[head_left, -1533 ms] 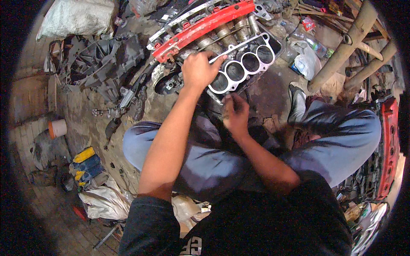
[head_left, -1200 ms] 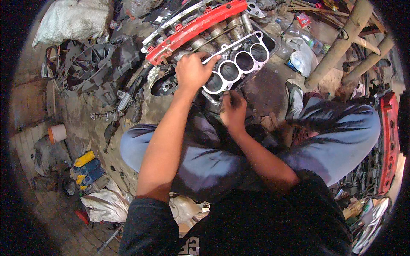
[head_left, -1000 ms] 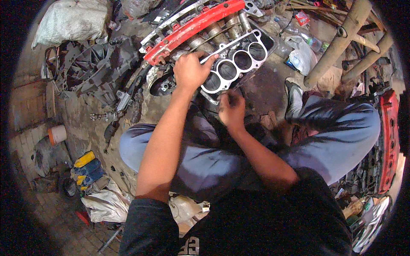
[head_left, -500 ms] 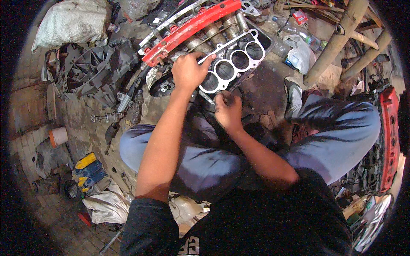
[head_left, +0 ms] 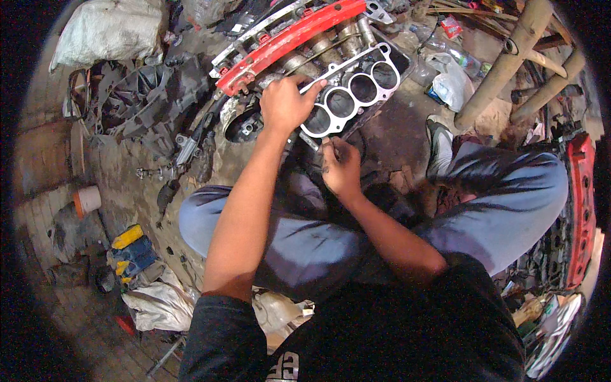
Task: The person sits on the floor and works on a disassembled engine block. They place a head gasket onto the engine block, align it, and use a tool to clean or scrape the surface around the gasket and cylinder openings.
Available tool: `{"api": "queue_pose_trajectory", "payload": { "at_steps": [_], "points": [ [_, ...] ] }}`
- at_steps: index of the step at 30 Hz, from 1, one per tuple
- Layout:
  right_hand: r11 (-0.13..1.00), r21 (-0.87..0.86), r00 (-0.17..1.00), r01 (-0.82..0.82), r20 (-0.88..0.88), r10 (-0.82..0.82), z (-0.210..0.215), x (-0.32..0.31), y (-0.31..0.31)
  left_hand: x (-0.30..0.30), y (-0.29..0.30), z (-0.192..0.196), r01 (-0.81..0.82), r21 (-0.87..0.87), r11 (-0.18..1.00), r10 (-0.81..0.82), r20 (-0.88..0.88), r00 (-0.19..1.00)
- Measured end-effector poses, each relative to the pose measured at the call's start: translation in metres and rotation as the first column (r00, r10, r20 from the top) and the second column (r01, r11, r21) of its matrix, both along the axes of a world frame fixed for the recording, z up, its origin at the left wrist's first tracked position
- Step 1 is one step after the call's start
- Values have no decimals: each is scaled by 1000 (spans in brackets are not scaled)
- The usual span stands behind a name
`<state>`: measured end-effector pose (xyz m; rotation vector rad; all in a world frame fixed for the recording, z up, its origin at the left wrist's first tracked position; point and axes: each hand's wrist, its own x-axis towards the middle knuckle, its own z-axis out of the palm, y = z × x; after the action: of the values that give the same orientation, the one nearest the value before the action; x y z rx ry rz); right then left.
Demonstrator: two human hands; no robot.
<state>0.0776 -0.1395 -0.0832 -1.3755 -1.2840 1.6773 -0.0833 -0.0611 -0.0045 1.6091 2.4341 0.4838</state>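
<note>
The person crouches on the dirt floor (head_left: 127, 178) in a black shirt (head_left: 382, 331) and grey-blue trousers (head_left: 503, 204), knees spread wide, both bare forearms reaching forward between them. The right hand (head_left: 342, 167) is nearest the body, just below the near edge of the gasket; its fingers are curled together and pinch something small at the tips, though what it is cannot be made out. Just beyond it, the left hand (head_left: 284, 105) lies palm down with its fingers closed over the left end of the gasket (head_left: 353, 92), a flat pale metal sheet with a row of four round holes, which rests tilted on top of the engine block (head_left: 331, 44). The gasket runs from the left hand up toward the right, its far end free. Behind the gasket, a long red cover (head_left: 289, 39) lies along the far side of the block. To the right of the block sit a clear plastic bag (head_left: 453, 83) and two thick wooden poles (head_left: 509, 63) leaning away. Off to the left, a pile of dark metal parts (head_left: 137, 105) lies on the floor, a grey sack (head_left: 108, 32) beyond it, and nearer, by the left edge, a small white cup with an orange rim (head_left: 86, 200) and a blue and yellow box (head_left: 132, 249).
</note>
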Motion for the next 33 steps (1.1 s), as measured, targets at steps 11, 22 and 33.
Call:
{"api": "queue_pose_trajectory", "payload": {
  "at_steps": [11,22,33],
  "points": [
    [964,266,999,14,-50,0,28,20,14,-11,-23,12,5,190,982,-80,388,918],
    [860,478,970,-178,-60,234,173,71,116,55,-87,-8,-362,292,885,157,546,823],
    [747,487,823,-452,-94,560,160,8,180,53,-70,-10,-700,219,680,329,762,558]
  ]
}}
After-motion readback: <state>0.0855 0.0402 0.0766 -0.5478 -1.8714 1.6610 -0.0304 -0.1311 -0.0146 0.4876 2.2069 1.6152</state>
